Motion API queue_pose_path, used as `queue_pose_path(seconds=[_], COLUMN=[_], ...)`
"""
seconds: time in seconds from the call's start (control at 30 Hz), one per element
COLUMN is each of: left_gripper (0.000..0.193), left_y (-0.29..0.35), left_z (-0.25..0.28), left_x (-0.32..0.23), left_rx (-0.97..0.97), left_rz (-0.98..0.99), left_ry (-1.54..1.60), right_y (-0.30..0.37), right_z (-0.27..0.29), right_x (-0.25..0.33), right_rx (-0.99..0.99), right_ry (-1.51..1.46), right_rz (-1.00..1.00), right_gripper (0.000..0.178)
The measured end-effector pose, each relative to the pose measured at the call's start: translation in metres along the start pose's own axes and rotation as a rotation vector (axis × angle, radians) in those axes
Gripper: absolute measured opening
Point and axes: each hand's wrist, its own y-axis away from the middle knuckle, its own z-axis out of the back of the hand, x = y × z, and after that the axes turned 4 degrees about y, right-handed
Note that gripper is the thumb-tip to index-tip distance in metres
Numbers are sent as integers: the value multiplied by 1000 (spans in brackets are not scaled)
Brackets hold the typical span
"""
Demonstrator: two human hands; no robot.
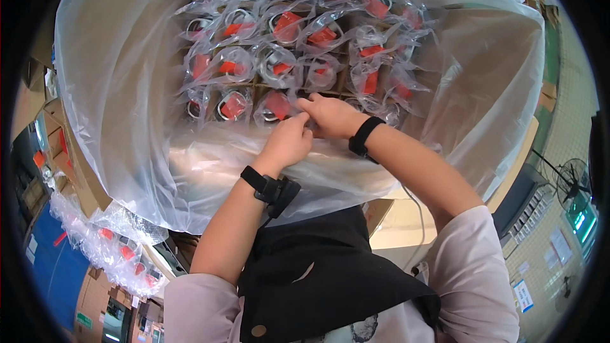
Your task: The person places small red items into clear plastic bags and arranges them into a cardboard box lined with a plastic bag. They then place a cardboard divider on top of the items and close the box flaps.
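Note:
Both my hands meet over the front row of a carton lined with a large clear plastic sheet (108, 89). My left hand (287, 143) is closed, its fingertips pinching clear film. Touching it from the right, my right hand (335, 116) is also closed, at the edge of a clear plastic bag (293, 109). Just left of the fingertips, a bagged round item with a red patch (277, 105) sits in its cell. What lies directly under my fingers is hidden. Several similar bagged items (286, 27) with pale rims and red patches stand in rows between cardboard dividers (260, 92).
More bagged items with red patches (127, 253) lie at the lower left, beside a blue surface (54, 273). A black fan (570, 178) stands at the right. The liner's front fold (222, 171) drapes between my forearms and the rows. A thin cable (420, 216) hangs near my right arm.

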Motion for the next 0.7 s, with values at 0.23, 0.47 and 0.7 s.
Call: queue_pose_path(seconds=[0.23, 0.47, 0.7], left_gripper=[27, 30, 28], left_y=[20, -36, -44], left_z=[24, -21, -26], left_x=[-13, -21, -9], left_rx=[92, 352, 418], left_rz=[-26, 257, 288], left_ry=[-338, -580, -578], right_y=[4, 13, 18], right_z=[-5, -17, -22], right_x=[0, 1, -1], right_rx=[-7, -145, 156], right_ry=[200, 158, 256], right_rz=[-377, -327, -245], right_gripper=[17, 21, 32])
